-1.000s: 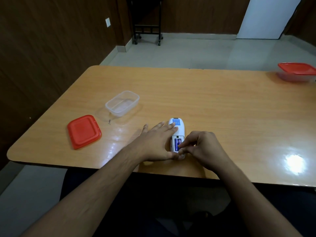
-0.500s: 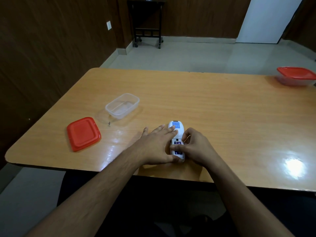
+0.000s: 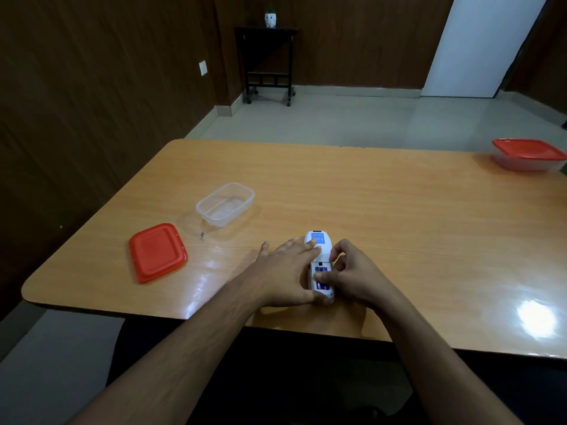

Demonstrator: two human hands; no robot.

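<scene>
1. The device point(image 3: 322, 253) lies back up on the surface point(image 3: 399, 225), close to the near edge. Its long axis runs straight away from the person.
2. Its battery bay is open at the near end, with a blue battery point(image 3: 321, 269) showing inside.
3. The left hand point(image 3: 285, 271) lies flat with its fingers straight. It presses on the device from that hand's side and pins it down, with the thumb at the near end.
4. The right hand point(image 3: 359, 274) comes in from the opposite side with its fingers curled. Its fingertips pinch the battery across the bay, so this hand does the work while the other one braces.
5. The bay sits directly under the right fingertips, between the two hands. I judge the next move to be a short push or pull along the device's long axis. I cannot tell whether the battery is going in or coming out.
6. Beyond the left hand and further out stand a clear box point(image 3: 249, 194) and a red lid point(image 3: 157, 252), well apart from the device.
7. Far past the right hand, at the surface's far corner, sits a lidded box point(image 3: 527, 153).
</scene>
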